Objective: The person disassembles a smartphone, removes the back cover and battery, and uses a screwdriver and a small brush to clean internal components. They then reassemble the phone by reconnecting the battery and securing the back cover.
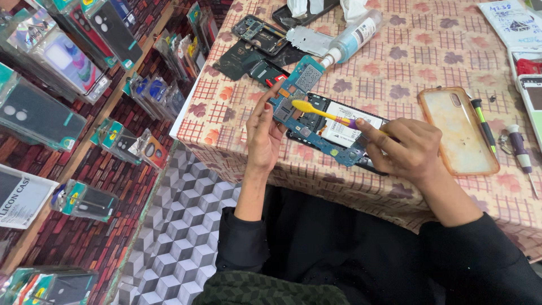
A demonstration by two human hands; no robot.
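My left hand [263, 133] holds a blue phone circuit board [294, 90] up by its left edge, above an opened phone [339, 133] whose white battery shows. My right hand [403, 149] grips a yellow toothbrush [319, 112] with a purple collar; its bristle head rests on the board near my left fingertips. Both forearms wear dark sleeves.
On the patterned tablecloth [395, 68] lie a clear phone case [457, 130], two screwdrivers [519, 152], a squeeze bottle [353, 36], phone frames and metal plates [265, 34], and papers [511, 22]. Packaged phone cases [62, 56] hang on the brick-pattern wall at left. The table edge runs close to my lap.
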